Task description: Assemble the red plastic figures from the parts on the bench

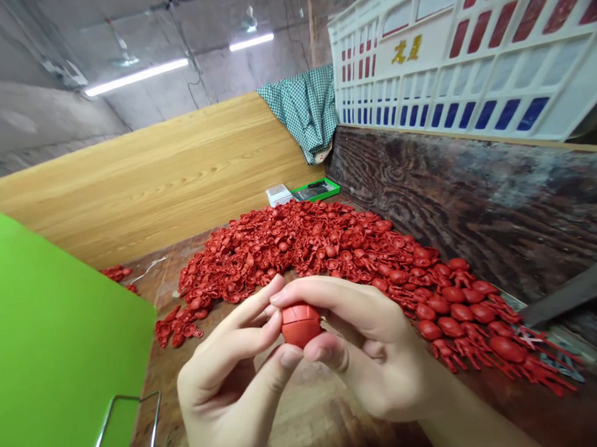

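Between the fingertips of both hands sits a rounded red plastic toy part (pixel 301 325), with a seam line running across its upper side. My left hand (pixel 236 373) pinches it from the left, thumb below and fingers above. From the right, my right hand (pixel 370 346) grips the same part with its thumb underneath and index finger on top. Behind the hands spreads a large pile of red plastic parts (pixel 289 234), many of them open shell halves. Rounder red figures with limbs (pixel 449 327) lie at the pile's right side.
A green panel (pixel 58 329) with a metal wire handle (pixel 122 397) stands at left. A wooden board (pixel 151 178) closes the back, and a dark wood wall (pixel 451 189) the right. A white crate (pixel 450 62) rests above it. A checkered cloth (pixel 302 110) hangs near a green-rimmed tray (pixel 321 188).
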